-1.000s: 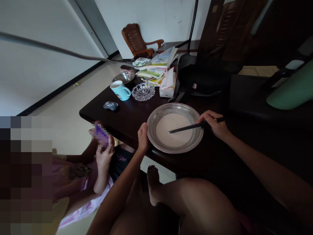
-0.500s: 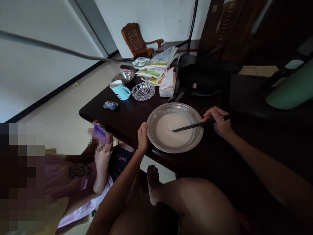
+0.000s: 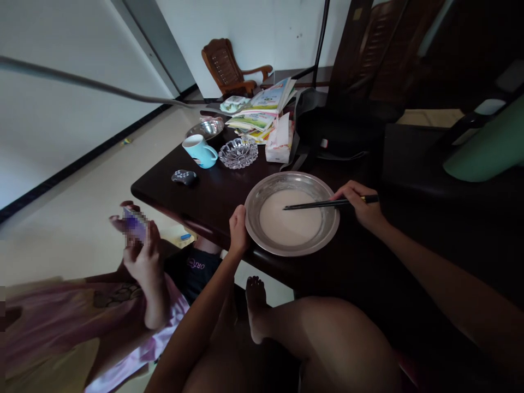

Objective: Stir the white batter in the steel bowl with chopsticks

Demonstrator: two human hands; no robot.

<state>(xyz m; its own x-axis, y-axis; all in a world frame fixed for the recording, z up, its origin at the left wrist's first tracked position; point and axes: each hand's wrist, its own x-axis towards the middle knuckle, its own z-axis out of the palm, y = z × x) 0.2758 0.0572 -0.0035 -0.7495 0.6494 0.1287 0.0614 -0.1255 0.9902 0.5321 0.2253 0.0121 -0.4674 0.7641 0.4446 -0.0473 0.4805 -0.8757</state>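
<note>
A wide metal bowl (image 3: 254,191) rests near the edge of the dark table (image 3: 213,210), with a pale, creamy batter (image 3: 290,226) inside. My left hand (image 3: 238,229) grips the bowl's left rim, its fingers partly hidden under the side. In my right hand (image 3: 360,203), closed above the right rim, is a pair of black chopsticks (image 3: 313,206). Their tips dip into the batter near the bowl's middle.
Behind the bowl are a tissue pack (image 3: 280,142), a glass dish (image 3: 238,154), a blue mug (image 3: 200,151), a dark patterned object (image 3: 184,176), another metal bowl (image 3: 204,129) and papers (image 3: 262,112). A green object (image 3: 485,150) is at right. Another person's hands (image 3: 141,251) hold a phone at left.
The chopsticks have shifted, their tips now slightly farther back and left in the batter; my right hand moved a little left. The other person's hands and phone moved left.
</note>
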